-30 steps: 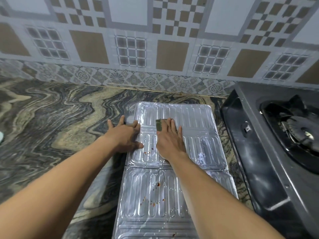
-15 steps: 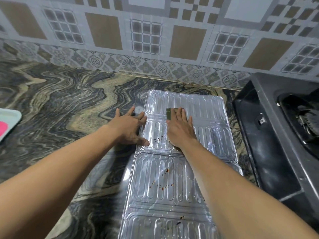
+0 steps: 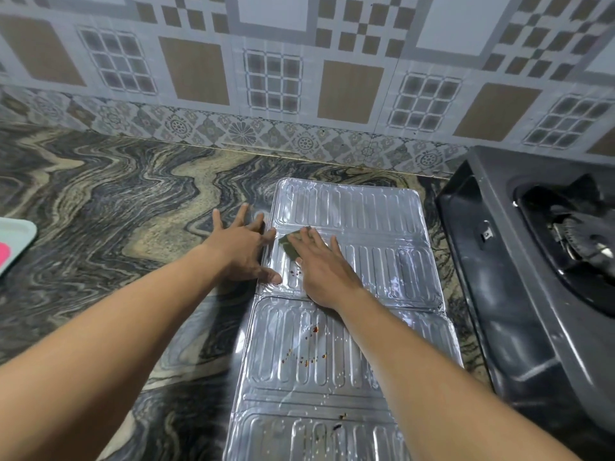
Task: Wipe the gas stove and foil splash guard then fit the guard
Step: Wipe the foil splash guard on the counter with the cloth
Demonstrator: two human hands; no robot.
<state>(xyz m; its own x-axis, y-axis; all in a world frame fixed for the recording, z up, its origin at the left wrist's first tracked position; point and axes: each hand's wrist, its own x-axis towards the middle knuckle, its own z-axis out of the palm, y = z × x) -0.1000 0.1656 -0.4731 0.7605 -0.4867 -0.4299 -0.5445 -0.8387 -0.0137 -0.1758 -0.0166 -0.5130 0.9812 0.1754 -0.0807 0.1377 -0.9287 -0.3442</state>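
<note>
Foil splash guard (image 3: 366,221) lies flat beside gas stove (image 3: 499,294). Left hand (image 3: 241,251), fingers splayed, presses its left edge; right hand (image 3: 321,267), fingers straight, presses green pad (image 3: 288,246) onto it.

Domestic kitchen. A swirled stone countertop (image 3: 116,201) runs beneath the right hand (image 3: 321,271); patterned wall tiles (image 3: 196,71) rise beyond it; a black gas stove (image 3: 519,294) stands to its right.
</note>
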